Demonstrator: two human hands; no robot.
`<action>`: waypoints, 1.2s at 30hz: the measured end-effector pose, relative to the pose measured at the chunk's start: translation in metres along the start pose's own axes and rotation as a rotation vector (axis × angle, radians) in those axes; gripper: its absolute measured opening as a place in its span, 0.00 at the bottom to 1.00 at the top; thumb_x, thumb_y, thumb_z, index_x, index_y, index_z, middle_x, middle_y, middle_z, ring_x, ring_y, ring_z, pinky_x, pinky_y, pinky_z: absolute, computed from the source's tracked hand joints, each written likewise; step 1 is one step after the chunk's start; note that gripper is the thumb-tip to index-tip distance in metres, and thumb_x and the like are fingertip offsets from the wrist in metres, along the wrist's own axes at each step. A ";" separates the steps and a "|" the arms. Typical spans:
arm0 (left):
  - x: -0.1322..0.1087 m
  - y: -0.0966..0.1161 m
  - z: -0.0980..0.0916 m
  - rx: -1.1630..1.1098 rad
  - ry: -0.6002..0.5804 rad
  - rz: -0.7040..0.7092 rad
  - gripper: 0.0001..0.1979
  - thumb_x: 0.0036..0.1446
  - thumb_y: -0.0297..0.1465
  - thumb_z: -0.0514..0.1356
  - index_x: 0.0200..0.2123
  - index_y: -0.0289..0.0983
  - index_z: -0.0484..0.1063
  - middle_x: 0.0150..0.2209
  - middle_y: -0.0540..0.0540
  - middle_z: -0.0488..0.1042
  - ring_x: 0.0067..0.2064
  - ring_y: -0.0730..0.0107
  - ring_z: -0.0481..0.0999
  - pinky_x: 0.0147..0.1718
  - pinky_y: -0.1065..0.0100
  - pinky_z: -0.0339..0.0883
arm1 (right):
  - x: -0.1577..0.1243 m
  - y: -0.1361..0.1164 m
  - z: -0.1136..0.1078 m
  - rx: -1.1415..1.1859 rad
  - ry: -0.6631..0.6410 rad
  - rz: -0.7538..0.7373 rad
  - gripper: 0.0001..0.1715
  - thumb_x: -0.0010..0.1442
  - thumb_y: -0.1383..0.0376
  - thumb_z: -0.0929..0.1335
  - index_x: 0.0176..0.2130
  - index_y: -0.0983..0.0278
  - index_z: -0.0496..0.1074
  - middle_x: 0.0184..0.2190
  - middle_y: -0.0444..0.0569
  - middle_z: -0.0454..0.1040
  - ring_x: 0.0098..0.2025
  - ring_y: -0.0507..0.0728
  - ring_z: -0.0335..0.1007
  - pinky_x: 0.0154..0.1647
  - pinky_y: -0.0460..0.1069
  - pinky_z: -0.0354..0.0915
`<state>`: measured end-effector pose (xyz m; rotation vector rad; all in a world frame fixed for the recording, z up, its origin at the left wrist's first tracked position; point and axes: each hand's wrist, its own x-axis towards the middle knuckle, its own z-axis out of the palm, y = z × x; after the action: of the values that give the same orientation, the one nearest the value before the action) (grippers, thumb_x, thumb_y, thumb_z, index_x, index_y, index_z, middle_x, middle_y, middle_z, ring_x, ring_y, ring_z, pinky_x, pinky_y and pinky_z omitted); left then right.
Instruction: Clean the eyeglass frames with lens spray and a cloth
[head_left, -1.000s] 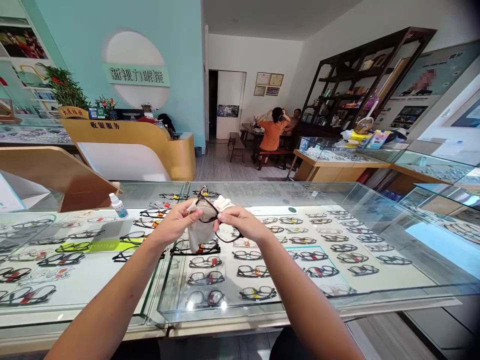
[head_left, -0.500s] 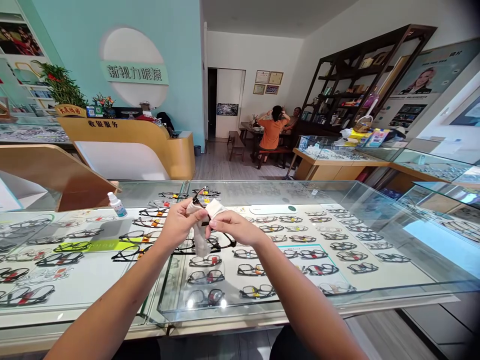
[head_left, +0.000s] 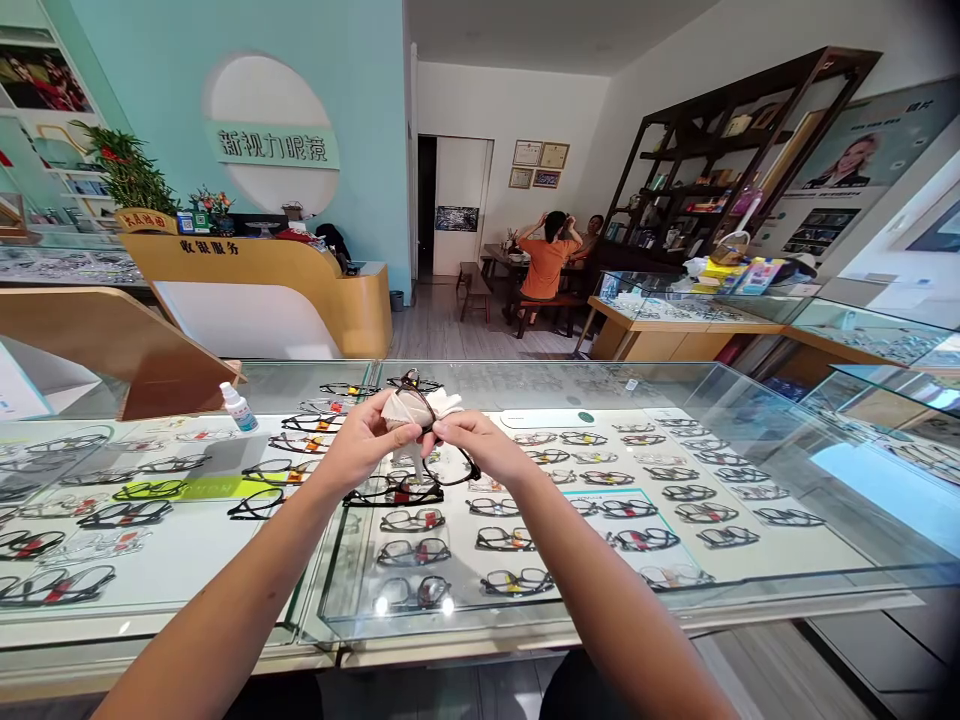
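A dark-framed pair of eyeglasses (head_left: 473, 466) is held up tilted above the glass counter, between my two hands. My left hand (head_left: 367, 438) is closed on a pale cleaning cloth (head_left: 407, 408), which wraps around one lens; part of the cloth hangs below the fingers. Thumb and fingers of my right hand (head_left: 480, 443) pinch the eyeglasses near the middle of the frame, with the other lens hanging below. Some of the fingertips are hidden behind cloth and frame. To the left, a small white spray bottle (head_left: 239, 408) stands on the counter.
Under the glass counter top (head_left: 600, 375) lie rows of eyeglass frames (head_left: 631, 508). A brown wooden panel (head_left: 112, 340) rises at the left. Beyond are a cashier desk (head_left: 367, 310), a seated person in orange (head_left: 550, 262), another person behind, and more display cases (head_left: 675, 310).
The eyeglasses have turned so that the cloth-wrapped lens faces me more. The cloth is spread wider over that lens, and my right hand has shifted slightly to the right.
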<state>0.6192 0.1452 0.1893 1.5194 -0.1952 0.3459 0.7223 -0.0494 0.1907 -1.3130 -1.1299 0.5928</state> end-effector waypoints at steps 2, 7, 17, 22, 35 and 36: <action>-0.001 0.002 0.002 0.007 0.001 -0.016 0.23 0.54 0.44 0.79 0.43 0.36 0.78 0.31 0.47 0.81 0.31 0.68 0.77 0.31 0.71 0.68 | 0.000 0.001 0.002 -0.008 -0.012 0.008 0.34 0.67 0.37 0.72 0.33 0.64 0.85 0.35 0.50 0.83 0.43 0.60 0.74 0.54 0.53 0.65; -0.002 0.006 0.007 0.087 0.101 -0.009 0.26 0.50 0.50 0.79 0.32 0.37 0.73 0.25 0.52 0.74 0.25 0.72 0.70 0.26 0.71 0.63 | 0.000 0.001 0.006 -0.025 -0.082 0.012 0.35 0.68 0.37 0.71 0.36 0.64 0.86 0.36 0.50 0.83 0.45 0.60 0.74 0.56 0.54 0.65; 0.002 0.003 -0.002 -0.040 0.127 -0.005 0.29 0.54 0.57 0.74 0.35 0.35 0.78 0.30 0.46 0.79 0.31 0.67 0.75 0.32 0.69 0.67 | -0.003 -0.005 0.002 0.012 0.053 -0.003 0.32 0.65 0.38 0.74 0.33 0.63 0.86 0.35 0.51 0.83 0.44 0.61 0.76 0.56 0.55 0.67; 0.001 0.017 -0.002 -0.239 0.238 -0.041 0.28 0.48 0.51 0.80 0.36 0.38 0.74 0.31 0.50 0.78 0.28 0.73 0.71 0.28 0.73 0.66 | -0.007 -0.013 -0.007 0.146 0.262 -0.070 0.30 0.60 0.39 0.77 0.28 0.61 0.84 0.49 0.54 0.80 0.52 0.63 0.75 0.58 0.54 0.69; -0.011 0.023 0.011 -0.386 0.087 -0.179 0.24 0.47 0.41 0.81 0.38 0.37 0.73 0.36 0.49 0.79 0.32 0.72 0.76 0.31 0.73 0.72 | -0.009 -0.020 -0.011 0.237 0.353 -0.136 0.25 0.63 0.42 0.75 0.33 0.61 0.85 0.46 0.55 0.81 0.52 0.63 0.75 0.55 0.54 0.71; -0.011 0.022 0.012 -0.384 0.087 -0.198 0.25 0.46 0.40 0.82 0.39 0.37 0.75 0.37 0.48 0.80 0.34 0.71 0.77 0.33 0.73 0.73 | -0.009 -0.019 -0.010 0.249 0.341 -0.142 0.24 0.63 0.43 0.75 0.35 0.60 0.85 0.44 0.54 0.82 0.51 0.63 0.75 0.54 0.54 0.70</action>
<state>0.6028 0.1330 0.2070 1.1307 -0.0371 0.2012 0.7235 -0.0659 0.2075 -1.0602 -0.8314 0.3733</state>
